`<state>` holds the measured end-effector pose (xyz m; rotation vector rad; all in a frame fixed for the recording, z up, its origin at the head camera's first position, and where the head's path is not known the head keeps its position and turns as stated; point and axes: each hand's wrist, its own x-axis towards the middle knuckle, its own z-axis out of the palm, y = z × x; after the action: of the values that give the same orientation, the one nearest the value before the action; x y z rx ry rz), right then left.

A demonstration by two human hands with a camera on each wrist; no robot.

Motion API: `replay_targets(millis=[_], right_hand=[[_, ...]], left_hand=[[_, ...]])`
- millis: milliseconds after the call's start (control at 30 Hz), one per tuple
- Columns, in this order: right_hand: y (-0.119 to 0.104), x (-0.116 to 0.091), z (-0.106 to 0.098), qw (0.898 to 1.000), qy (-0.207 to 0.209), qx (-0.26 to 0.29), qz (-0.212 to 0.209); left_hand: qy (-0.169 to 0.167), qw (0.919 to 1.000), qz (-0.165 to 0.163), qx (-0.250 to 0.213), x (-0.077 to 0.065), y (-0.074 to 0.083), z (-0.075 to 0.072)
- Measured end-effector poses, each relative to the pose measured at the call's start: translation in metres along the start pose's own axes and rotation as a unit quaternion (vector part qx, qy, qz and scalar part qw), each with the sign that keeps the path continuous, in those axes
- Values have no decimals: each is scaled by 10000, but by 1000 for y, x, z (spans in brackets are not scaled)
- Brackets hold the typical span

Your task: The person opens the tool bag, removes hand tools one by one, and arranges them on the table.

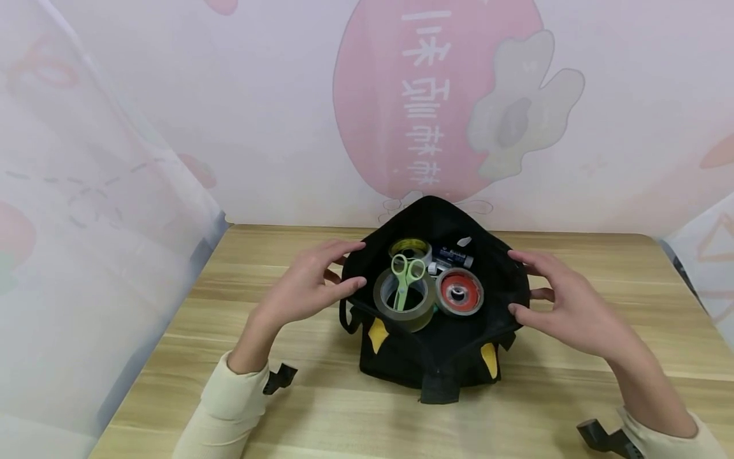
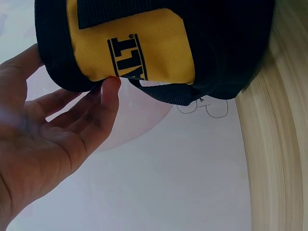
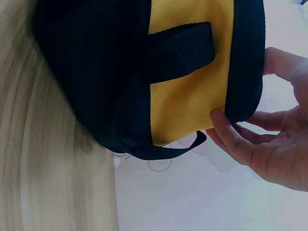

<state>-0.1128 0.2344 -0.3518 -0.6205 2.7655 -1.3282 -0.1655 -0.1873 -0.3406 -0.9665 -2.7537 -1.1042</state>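
Black fabric makes up the bag (image 1: 395,368) in front of me, standing open in the middle of the wooden table (image 1: 321,408). My left hand (image 1: 309,280) grips the left side of its mouth and my right hand (image 1: 573,309) the right side, thumb on the near part of each rim, index finger on the far part, holding it wide. From the wrists I see yellow panels (image 2: 163,48) on the bag, each touched by a thumb.

Inside, green scissors (image 1: 406,280) lie over a wide brown tape roll (image 1: 417,320) at the near left, handles toward the far side. Just right of it sits a red-centred roll (image 1: 470,296); beyond the scissors is a yellowish roll (image 1: 410,244), with a dark blue tube (image 1: 455,257) to its right. A pale printed backdrop (image 1: 275,115) rises behind the table.
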Motion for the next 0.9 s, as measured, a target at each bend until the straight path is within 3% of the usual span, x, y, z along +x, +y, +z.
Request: replay_targets(millis=[600, 900], right_hand=[[-8, 9, 4, 9996, 110, -85, -231], [-11, 11, 4, 9996, 139, -141, -178]], left_hand=[[230, 9990, 303, -225, 3, 1, 9], [183, 9986, 379, -326, 6, 1, 13]])
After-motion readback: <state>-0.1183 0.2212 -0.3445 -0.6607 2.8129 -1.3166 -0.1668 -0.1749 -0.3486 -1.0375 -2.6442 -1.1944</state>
